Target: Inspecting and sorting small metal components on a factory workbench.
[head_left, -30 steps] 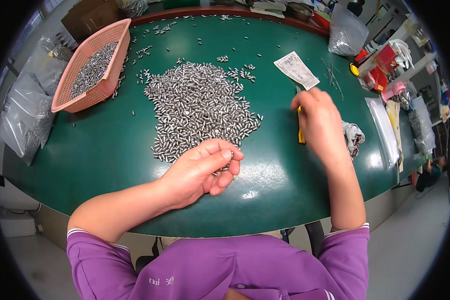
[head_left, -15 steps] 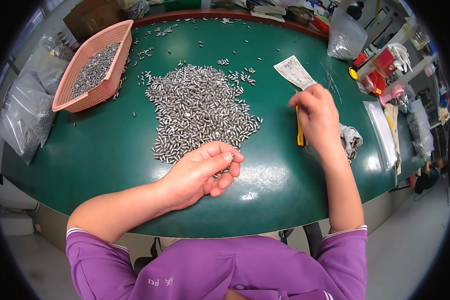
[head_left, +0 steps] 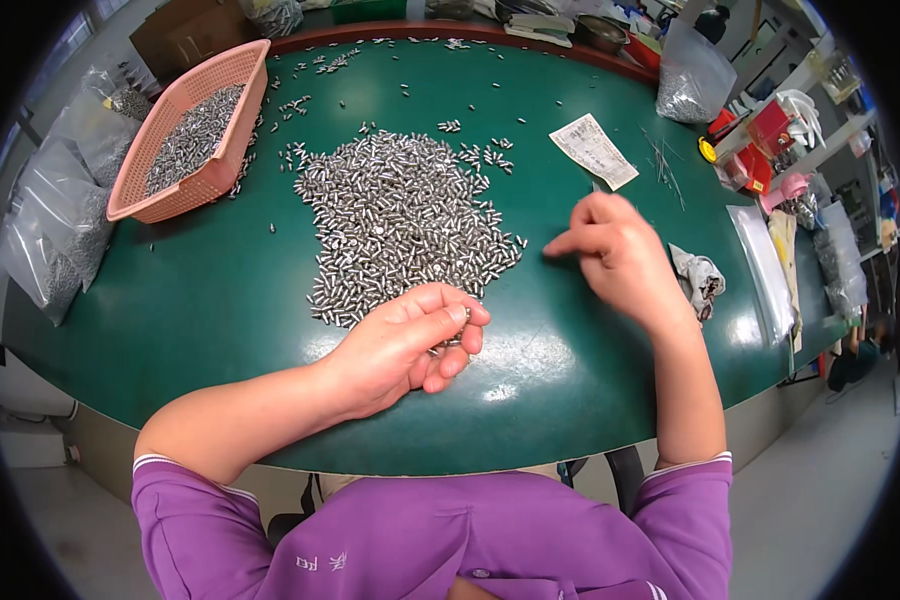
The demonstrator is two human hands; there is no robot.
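My left hand (head_left: 415, 345) is closed around a few small silvery metal pieces, a bit of which shows between thumb and fingers. It rests at the near edge of a big pile of the same short, bullet-shaped metal pieces (head_left: 400, 215) on the green table. To the right of the pile, my right hand (head_left: 620, 255) hovers over or touches the tabletop. Its index finger points left and the other fingers are curled. Whatever is under or inside that hand is hidden; a small grey tip shows just beyond the knuckles, below a printed paper slip (head_left: 595, 150).
A pink plastic basket (head_left: 240, 140) of metal pieces stands at the far left, beside filled clear bags (head_left: 55, 220). Loose pieces lie scattered at the back. Thin wires (head_left: 665, 170), a crumpled cloth (head_left: 700, 280) and another filled bag (head_left: 690, 80) are on the right.
My right hand has come left and nearer, its index finger now stretched toward the pile. The yellow-handled tool seen beside it is now out of sight. My left hand stays put.
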